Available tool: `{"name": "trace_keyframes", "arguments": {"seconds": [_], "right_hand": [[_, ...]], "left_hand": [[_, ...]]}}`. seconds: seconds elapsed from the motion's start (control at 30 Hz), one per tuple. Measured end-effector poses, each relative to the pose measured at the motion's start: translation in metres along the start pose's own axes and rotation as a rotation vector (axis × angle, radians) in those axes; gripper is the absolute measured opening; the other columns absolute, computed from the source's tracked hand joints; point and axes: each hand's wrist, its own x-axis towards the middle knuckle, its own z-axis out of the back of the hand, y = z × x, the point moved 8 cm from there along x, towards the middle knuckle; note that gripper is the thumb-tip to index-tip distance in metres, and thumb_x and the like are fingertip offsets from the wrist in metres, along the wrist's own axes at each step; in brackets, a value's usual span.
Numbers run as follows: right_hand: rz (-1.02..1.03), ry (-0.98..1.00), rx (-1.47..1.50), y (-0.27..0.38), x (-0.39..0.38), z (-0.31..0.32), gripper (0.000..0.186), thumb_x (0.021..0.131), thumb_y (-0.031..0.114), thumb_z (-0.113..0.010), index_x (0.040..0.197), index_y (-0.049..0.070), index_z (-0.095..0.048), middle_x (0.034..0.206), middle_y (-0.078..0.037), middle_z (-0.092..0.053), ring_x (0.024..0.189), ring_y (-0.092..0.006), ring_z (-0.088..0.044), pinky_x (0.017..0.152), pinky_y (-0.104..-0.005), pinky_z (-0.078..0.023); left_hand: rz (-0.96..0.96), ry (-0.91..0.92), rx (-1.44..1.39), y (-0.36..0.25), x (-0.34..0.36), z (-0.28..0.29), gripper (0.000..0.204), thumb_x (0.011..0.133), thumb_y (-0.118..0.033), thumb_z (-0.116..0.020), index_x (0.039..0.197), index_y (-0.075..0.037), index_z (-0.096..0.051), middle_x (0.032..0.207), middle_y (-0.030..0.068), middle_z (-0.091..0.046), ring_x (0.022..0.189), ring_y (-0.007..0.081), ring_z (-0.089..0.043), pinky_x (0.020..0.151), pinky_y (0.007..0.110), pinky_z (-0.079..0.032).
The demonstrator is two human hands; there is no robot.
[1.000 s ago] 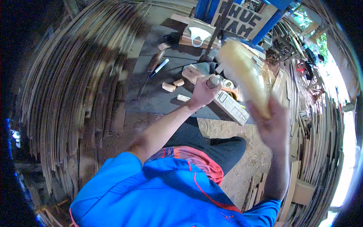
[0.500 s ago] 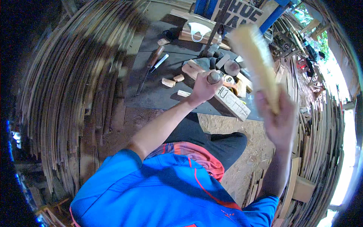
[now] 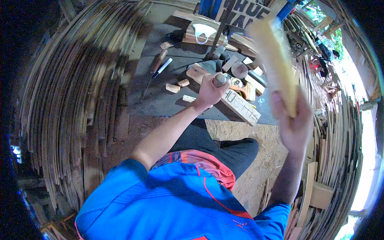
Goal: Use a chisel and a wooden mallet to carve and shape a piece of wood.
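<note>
My left hand [image 3: 209, 93] is closed around the upright handle of a chisel [image 3: 219, 80]. Only the round butt of that handle shows; the blade is hidden below my fist. Under and beside this hand lies a pale wooden block [image 3: 245, 110] with letters drawn along it, slanting toward the front right of the dark worktable [image 3: 160, 107]. My right hand [image 3: 295, 124], raised to the right of the block, grips the narrow end of a wooden mallet [image 3: 278, 60]. The mallet's thick end points up and away, smeared by motion and apart from the chisel.
Left on the table are a brown-handled tool [image 3: 159, 61] with a thin blade, a white marker [image 3: 163, 68] and small wood offcuts [image 3: 173, 88]. A white mask [image 3: 201, 32] lies on boards behind. Stacked wood strips [image 3: 76, 88] flank the left; more strips [image 3: 336, 140] stand right.
The table and its things appear slightly farther left in the view. My left hand keeps its hold on the chisel; the mallet is still raised and blurred in my right hand.
</note>
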Motion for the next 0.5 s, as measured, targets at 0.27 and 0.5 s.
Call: {"name": "trace_keyframes", "arguments": {"seconds": [0.27, 0.5], "right_hand": [[0.18, 0.273, -0.435, -0.023, -0.023, -0.084, 0.044, 0.084, 0.041, -0.072, 0.099, 0.007, -0.049, 0.073, -0.017, -0.063, 0.063, -0.0378, -0.065, 0.055, -0.0474, -0.05], [0.08, -0.177, 0.017, 0.014, -0.006, -0.005, 0.028, 0.087, 0.022, -0.071, 0.099, 0.001, -0.055, 0.076, -0.013, -0.064, 0.069, -0.0165, -0.064, 0.063, -0.0303, -0.051]], "left_hand": [[-0.136, -0.072, -0.152, 0.024, -0.009, 0.002, 0.011, 0.086, -0.006, -0.069, 0.089, -0.002, -0.06, 0.08, 0.0035, -0.062, 0.073, 0.0061, -0.054, 0.064, 0.026, -0.045], [0.004, -0.024, -0.017, 0.008, 0.0, -0.001, 0.019, 0.085, -0.005, -0.068, 0.073, -0.001, -0.055, 0.063, -0.0006, -0.053, 0.063, 0.0057, -0.048, 0.057, 0.027, -0.04]]}}
